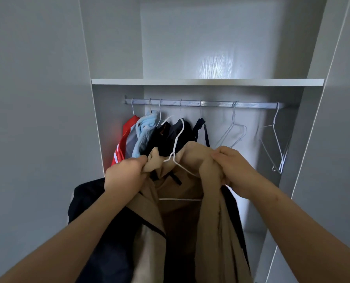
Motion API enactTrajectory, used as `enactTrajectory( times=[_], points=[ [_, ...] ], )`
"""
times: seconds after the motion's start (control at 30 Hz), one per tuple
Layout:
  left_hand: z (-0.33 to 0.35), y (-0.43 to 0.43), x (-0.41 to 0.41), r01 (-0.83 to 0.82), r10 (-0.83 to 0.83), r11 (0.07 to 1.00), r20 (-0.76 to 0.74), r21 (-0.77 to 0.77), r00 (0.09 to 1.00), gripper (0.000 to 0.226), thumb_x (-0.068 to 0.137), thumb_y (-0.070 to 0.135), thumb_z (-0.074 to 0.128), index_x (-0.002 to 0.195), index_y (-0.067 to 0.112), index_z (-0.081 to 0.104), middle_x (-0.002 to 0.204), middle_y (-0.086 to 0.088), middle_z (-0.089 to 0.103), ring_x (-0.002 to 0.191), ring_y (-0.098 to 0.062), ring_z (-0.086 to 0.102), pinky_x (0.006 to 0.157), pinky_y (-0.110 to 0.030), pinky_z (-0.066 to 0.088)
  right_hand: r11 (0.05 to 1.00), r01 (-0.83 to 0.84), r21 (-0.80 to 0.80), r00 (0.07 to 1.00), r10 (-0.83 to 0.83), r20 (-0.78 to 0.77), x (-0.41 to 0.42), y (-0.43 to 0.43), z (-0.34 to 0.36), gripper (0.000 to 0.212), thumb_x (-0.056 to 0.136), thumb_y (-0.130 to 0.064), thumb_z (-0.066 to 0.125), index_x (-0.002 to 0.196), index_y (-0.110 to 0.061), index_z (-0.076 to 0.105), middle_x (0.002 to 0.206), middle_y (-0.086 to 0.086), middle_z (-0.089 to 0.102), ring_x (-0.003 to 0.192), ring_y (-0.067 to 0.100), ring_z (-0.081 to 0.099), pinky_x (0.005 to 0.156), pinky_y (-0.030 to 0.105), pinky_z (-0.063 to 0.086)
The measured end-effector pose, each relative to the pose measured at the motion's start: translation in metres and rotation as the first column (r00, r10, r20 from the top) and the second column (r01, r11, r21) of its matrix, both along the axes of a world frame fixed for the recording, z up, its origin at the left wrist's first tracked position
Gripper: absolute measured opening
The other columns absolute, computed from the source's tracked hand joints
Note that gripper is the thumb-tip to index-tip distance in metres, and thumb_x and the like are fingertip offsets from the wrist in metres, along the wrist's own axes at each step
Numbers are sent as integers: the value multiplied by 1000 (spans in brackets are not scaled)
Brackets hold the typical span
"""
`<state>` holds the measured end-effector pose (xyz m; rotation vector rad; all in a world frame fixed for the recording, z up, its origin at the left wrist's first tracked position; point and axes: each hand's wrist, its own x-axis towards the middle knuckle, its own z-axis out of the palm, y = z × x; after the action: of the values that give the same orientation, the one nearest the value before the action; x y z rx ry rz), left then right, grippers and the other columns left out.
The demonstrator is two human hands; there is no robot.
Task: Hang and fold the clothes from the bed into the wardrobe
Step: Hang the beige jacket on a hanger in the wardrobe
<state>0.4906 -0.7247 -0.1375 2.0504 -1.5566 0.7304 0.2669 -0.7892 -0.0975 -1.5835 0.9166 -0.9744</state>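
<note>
1. Beige coat [182,221]: held before the wardrobe, below the rail [251,104], not yet hung.
2. White wire hanger [178,139]: sits loosely inside the collar.
3. Left hand [125,174] and right hand [235,168]: each grips a shoulder.
4. Risk: hanger likely slips out if a shoulder seats unevenly.
5. Risk: hook may snag the dark hung garments [161,137] behind it.

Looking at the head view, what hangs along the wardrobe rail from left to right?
Red striped garment → light blue garment → black garments → dark strappy top → empty white hangers → far-right empty hangers.
</note>
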Motion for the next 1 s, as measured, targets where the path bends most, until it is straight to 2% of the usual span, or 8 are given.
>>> enactTrajectory(
  times=[0.17, 0.27, 0.37, 0.47, 0.6, 0.67, 0.8, 1.0],
  points=[
    [3, 5, -9, 215, -242, 964, -179, -156, 954, 26, 73, 53, 29, 61, 31, 31, 52, 9, 34, 61, -18, 42, 51, -25, 27, 951, -304, -62, 938, 287, -196, -3, 24, -6, 25, 96, -23, 47, 75, -11, 52, 62, 1, 54, 50, 10, 56, 44, 21, 45],
    [-2, 5, -6, 296, -340, 929, -193, -223, 920, 26, 67, 57, 26, 56, 34, 29, 48, 10, 35, 55, -18, 41, 47, -22, 24, 928, -19, -371, 981, -55, -186, -7, 13, -17, 25, 94, -23, 51, 70, -19, 58, 64, -11, 57, 62, 6, 53, 58, 11, 40],
    [-7, 4, -3, 305, -381, 905, -243, -298, 892, 36, 69, 57, 34, 59, 22, 36, 47, 7, 36, 51, -18, 41, 48, -25, 30, 679, 320, -661, 849, -515, -117, -16, -3, -27, 17, 94, -22, 48, 85, -19, 62, 91, -5, 62, 89, 18, 54, 70, 23, 33],
    [-7, 2, -2, 353, -461, 864, -284, -360, 841, 17, 69, 53, 42, 62, 38, 44, 51, 9, 45, 51, -9, 42, 48, -24, 30, 721, 72, -689, 686, -537, -491, -23, -9, -36, 38, 91, -46, 28, 94, -23, 57, 85, -7, 56, 93, 23, 52, 75, 28, 24],
    [-7, -4, -6, 414, -548, 815, -307, -406, 778, 9, 68, 49, 48, 64, 41, 50, 63, 15, 52, 56, -4, 45, 47, -21, 33, 749, -89, -657, 560, -507, -655, -20, -4, -30, 17, 98, -24, 35, 104, -16, 49, 78, -6, 49, 92, 24, 54, 81, 30, 36],
    [-9, -8, -9, 407, -540, 821, -313, -400, 781, 14, 68, 49, 49, 68, 34, 49, 67, 9, 51, 57, -11, 42, 49, -33, 39, 770, -63, -636, 575, -493, -653, -19, -1, -27, 25, 99, -24, 35, 114, -10, 49, 98, 7, 61, 95, 26, 57, 74, 30, 39],
    [-9, -9, -15, 446, -543, 829, -292, -339, 787, 18, 68, 49, 45, 70, 32, 41, 63, 18, 48, 58, -3, 44, 50, -26, 35, 748, -100, -656, 671, -436, -600, -15, 9, -27, 25, 98, -35, 35, 102, -15, 50, 82, 3, 58, 72, 20, 48, 60, 29, 32],
    [-4, -17, -15, 487, -488, 869, -325, -89, 810, 46, 63, 58, 53, 65, 13, 46, 66, 4, 42, 60, -11, 41, 57, -24, 34, 800, -33, -599, 728, -392, -563, -15, -3, -44, 23, 97, -35, 36, 79, -23, 44, 84, 2, 63, 74, 17, 52, 58, 25, 36]
  ],
)
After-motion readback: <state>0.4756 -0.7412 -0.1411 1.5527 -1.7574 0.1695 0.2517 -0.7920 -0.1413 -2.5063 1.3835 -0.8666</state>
